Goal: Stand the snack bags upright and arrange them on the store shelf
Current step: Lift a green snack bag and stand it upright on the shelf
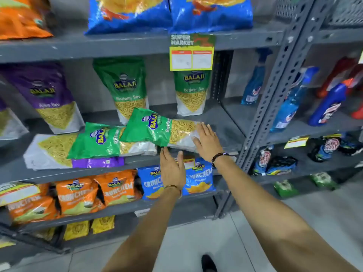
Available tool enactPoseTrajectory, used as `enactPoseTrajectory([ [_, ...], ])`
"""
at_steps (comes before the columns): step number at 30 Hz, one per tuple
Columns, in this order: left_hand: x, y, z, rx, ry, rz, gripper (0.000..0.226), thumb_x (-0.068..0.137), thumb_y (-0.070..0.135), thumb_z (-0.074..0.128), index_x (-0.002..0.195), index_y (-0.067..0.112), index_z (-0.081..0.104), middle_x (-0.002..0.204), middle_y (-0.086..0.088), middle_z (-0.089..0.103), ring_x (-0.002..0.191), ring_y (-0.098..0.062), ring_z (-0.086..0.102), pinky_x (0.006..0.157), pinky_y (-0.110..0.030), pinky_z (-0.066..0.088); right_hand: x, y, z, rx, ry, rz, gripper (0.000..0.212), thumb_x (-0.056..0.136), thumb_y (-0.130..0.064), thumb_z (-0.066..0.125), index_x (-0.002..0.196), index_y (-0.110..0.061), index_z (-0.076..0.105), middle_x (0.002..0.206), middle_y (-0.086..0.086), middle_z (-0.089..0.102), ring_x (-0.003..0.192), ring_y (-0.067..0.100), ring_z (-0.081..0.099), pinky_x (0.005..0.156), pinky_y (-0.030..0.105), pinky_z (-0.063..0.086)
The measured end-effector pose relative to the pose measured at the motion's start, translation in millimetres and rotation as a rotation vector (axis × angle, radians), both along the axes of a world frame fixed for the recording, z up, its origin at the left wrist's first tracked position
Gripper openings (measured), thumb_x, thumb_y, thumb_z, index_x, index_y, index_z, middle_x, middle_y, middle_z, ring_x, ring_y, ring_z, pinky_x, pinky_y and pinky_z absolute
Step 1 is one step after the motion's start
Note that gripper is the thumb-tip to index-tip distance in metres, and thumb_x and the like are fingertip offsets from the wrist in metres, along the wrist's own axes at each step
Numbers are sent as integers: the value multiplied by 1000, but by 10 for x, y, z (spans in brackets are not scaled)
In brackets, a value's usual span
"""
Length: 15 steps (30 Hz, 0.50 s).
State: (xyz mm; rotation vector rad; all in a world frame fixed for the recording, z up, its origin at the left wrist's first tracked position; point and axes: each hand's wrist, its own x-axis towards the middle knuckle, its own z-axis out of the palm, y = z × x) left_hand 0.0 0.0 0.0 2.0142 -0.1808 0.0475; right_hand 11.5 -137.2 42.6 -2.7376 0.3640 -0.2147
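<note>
On the grey middle shelf (225,122), two green Ratlami Sev bags stand upright at the back (125,89) (193,91). A third green bag (157,128) lies on its side, propped on another flat green bag (98,140), which rests on a flat purple-bottomed bag (55,152). A purple Aloo Sev bag (49,95) stands tilted at the left. My right hand (206,141) is open, its fingers touching the clear bottom end of the propped bag. Open and empty, my left hand (172,169) hovers just below the shelf's front edge.
Blue bags (169,12) and an orange bag (21,18) sit on the shelf above, with a yellow price tag (191,55) hanging from its edge. Orange (78,193) and blue Crunchem bags (200,179) fill the shelf below. Cleaner bottles (290,103) stand in the right rack.
</note>
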Motion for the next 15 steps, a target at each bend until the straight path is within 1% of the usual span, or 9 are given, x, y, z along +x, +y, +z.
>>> enactPoseTrajectory([
  [1, 64, -144, 21, -107, 97, 83, 63, 96, 37, 37, 145, 1, 20, 155, -18, 20, 144, -30, 18, 117, -40, 19, 85, -108, -9, 37, 33, 8, 56, 98, -27, 33, 147, -6, 14, 158, 14, 11, 146, 32, 9, 117, 50, 16],
  [3, 209, -380, 101, -352, 253, 280, 63, 95, 40, 40, 138, -4, 31, 148, -24, 33, 137, -37, 32, 110, -46, 28, 250, -326, -1, 123, 97, 51, 57, 98, -27, 33, 147, -6, 12, 159, 15, 10, 147, 32, 7, 118, 49, 14],
  [5, 378, -584, 196, -593, 406, 475, 65, 93, 47, 39, 132, -5, 39, 140, -25, 44, 127, -40, 43, 98, -44, 35, 439, -493, 23, 223, 131, 91, 58, 98, -29, 33, 148, -7, 12, 159, 15, 11, 147, 32, 6, 119, 47, 13],
  [6, 445, -659, 230, -720, 469, 543, 66, 93, 50, 38, 133, -1, 40, 140, -23, 45, 127, -38, 44, 97, -42, 36, 518, -549, 39, 278, 141, 106, 59, 98, -31, 34, 148, -7, 13, 159, 14, 12, 147, 31, 6, 119, 44, 12],
  [8, 598, -771, 221, -947, 512, 581, 67, 91, 54, 37, 137, 6, 38, 145, -15, 42, 132, -32, 41, 104, -38, 35, 673, -640, 74, 395, 168, 137, 61, 98, -34, 36, 148, -10, 13, 159, 11, 12, 147, 26, 8, 117, 38, 13],
  [10, 689, -844, 230, -1064, 501, 595, 66, 92, 54, 35, 142, 12, 32, 151, -8, 34, 138, -25, 34, 108, -35, 30, 805, -684, 103, 514, 205, 161, 61, 97, -37, 37, 148, -12, 17, 158, 9, 15, 146, 24, 14, 116, 35, 17],
  [12, 748, -909, 261, -1131, 501, 629, 68, 92, 55, 35, 146, 15, 22, 154, -4, 26, 141, -22, 27, 112, -35, 24, 924, -690, 115, 577, 226, 184, 60, 96, -38, 39, 147, -11, 22, 157, 9, 22, 143, 24, 24, 114, 33, 22],
  [13, 771, -926, 269, -1162, 495, 642, 71, 91, 56, 36, 146, 16, 20, 154, -4, 26, 141, -22, 28, 111, -34, 25, 977, -687, 112, 585, 237, 198, 59, 96, -38, 39, 146, -10, 25, 156, 9, 25, 142, 24, 27, 113, 33, 23],
  [15, 838, -962, 229, -1218, 470, 637, 72, 89, 58, 38, 145, 16, 24, 150, -1, 32, 135, -21, 37, 105, -32, 31, 1069, -681, 70, 577, 249, 211, 57, 96, -38, 40, 142, -6, 34, 152, 11, 34, 139, 25, 34, 112, 33, 26],
])
